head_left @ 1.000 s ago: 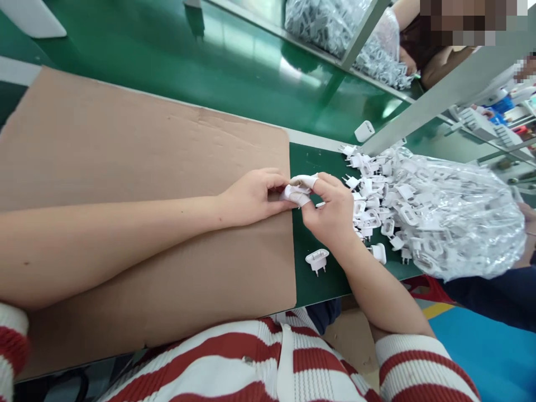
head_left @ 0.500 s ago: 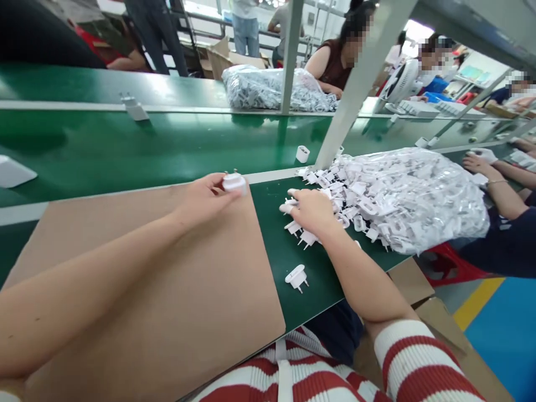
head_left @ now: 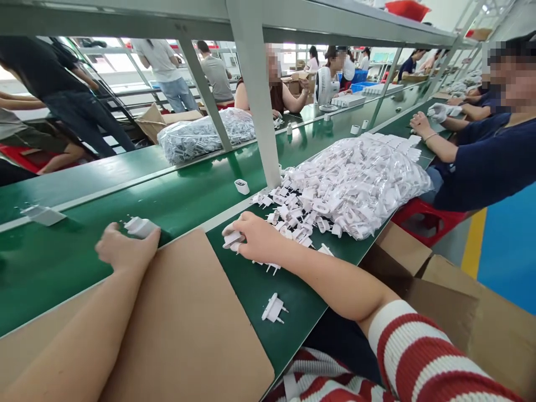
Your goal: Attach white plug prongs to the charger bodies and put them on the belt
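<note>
My left hand (head_left: pixel 128 248) reaches over the conveyor's near edge. Its thumb and fingers are spread on either side of a white charger (head_left: pixel 141 227) with two pins, lying on the green belt; the thumb appears to touch it. My right hand (head_left: pixel 253 237), white covers on some fingertips, pinches a white plug piece (head_left: pixel 232 240) above the green worktop. Right beside that hand spreads a heap of loose white plug pieces (head_left: pixel 293 212) with pins, partly hidden by my wrist. One separate plug piece (head_left: pixel 274 308) lies nearer me.
A brown cardboard sheet (head_left: pixel 184 324) lies under my left arm. Beyond the heap is a clear bag (head_left: pixel 368 184) full of white pieces. A grey post (head_left: pixel 255 106) rises by the belt. Other chargers (head_left: pixel 44 215) lie on the belt. A co-worker (head_left: pixel 489 156) sits at right.
My left hand has moved left and outward, bringing the charger from over the cardboard to the belt. The right hand has picked up a plug piece from the heap. My view has turned right.
</note>
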The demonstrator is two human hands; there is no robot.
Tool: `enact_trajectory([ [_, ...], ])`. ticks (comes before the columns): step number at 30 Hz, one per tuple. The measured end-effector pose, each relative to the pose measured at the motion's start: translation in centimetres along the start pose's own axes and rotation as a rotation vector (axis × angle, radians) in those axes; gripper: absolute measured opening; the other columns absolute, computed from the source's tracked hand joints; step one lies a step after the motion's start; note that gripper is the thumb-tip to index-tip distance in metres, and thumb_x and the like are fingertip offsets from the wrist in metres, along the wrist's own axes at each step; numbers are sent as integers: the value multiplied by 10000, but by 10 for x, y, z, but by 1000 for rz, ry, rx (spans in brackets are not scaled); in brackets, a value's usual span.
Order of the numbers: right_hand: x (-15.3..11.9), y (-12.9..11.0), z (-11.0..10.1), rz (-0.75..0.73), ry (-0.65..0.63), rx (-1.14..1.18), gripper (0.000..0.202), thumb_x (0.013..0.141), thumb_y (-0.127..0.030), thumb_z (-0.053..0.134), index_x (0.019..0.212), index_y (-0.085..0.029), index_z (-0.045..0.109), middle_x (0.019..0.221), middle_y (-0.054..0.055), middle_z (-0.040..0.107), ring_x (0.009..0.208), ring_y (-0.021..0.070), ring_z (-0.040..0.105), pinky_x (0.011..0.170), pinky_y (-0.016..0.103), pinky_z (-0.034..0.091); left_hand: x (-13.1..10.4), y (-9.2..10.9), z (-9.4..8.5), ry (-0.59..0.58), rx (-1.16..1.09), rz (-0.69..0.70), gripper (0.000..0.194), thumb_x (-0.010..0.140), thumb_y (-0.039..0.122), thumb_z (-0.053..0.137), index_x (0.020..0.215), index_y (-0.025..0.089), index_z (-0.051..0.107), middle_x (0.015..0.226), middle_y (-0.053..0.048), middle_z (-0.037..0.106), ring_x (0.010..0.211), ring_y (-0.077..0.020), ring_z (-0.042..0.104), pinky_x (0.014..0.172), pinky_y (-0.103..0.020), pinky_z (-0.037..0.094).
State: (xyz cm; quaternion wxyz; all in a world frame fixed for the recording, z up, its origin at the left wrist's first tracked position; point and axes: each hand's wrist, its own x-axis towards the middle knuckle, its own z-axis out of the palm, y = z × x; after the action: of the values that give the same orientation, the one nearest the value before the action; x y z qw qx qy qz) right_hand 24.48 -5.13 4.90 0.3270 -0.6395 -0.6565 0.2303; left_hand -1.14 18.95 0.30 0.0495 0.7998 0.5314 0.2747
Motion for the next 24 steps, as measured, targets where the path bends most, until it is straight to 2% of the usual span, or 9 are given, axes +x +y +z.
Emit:
enact_trajectory([
  [2,0,-3,2,-32,-14,51,345,942,-136,657,1271,-184,750,1162,85,616,899,161,630,841,279,521,-8,7,0,216,20,-23,841,782,554,677,1477,224,338,1595,-219,418,1497,-574,316,1087,-795,313],
  [4,1,-3,4,-38,-23,70,346,907,-131,687,1238,-187,770,1095,70,636,874,163,622,805,277,511,-14,17,3,303,31,99,829,809,504,700,1514,247,348,1714,-176,293,1588,-491,253,1219,-718,240],
  [7,3,-1,6,-11,-85,135,389,801,-128,756,1181,-203,791,986,33,669,785,155,615,724,270,500,-11,40,16,155,31,375,629,918,440,632,1492,274,437,1692,-80,401,1585,-388,334,1290,-614,242],
  [9,4,3,7,5,-110,223,380,757,-153,782,1133,-211,800,902,5,677,735,149,618,685,267,500,-1,59,31,15,22,442,575,986,425,554,1525,258,445,1688,-49,424,1581,-337,351,1315,-557,242],
  [14,10,9,9,85,31,711,367,710,-221,886,1065,-226,792,829,-14,726,811,166,709,861,320,596,40,108,72,-230,-7,394,804,991,386,548,1696,114,273,1689,-149,431,1584,-323,345,1312,-449,273],
  [17,14,7,3,153,102,1016,335,673,-266,934,963,-213,775,912,12,780,928,186,749,981,355,613,63,129,86,-371,-11,406,844,972,300,580,1723,127,236,1737,-141,353,1621,-323,284,1329,-438,241],
  [19,15,5,-2,189,159,1153,251,725,-285,903,918,-204,764,970,23,796,964,181,753,1013,358,619,72,137,90,-428,-18,405,797,947,265,611,1692,160,348,1710,-126,399,1583,-318,363,1307,-404,295],
  [21,15,4,-7,215,196,1270,225,772,-238,854,970,-211,750,1014,16,802,988,172,759,1028,360,626,74,140,91,-433,-34,375,685,933,281,639,1599,180,512,1591,-129,523,1430,-311,547,1217,-369,419],
  [24,14,4,-13,239,181,1389,357,770,-143,808,1096,-240,702,1041,-7,804,1035,169,770,1049,369,625,67,136,88,-375,-61,317,512,918,352,680,1393,160,678,1385,-139,606,1180,-296,672,1059,-358,526],
])
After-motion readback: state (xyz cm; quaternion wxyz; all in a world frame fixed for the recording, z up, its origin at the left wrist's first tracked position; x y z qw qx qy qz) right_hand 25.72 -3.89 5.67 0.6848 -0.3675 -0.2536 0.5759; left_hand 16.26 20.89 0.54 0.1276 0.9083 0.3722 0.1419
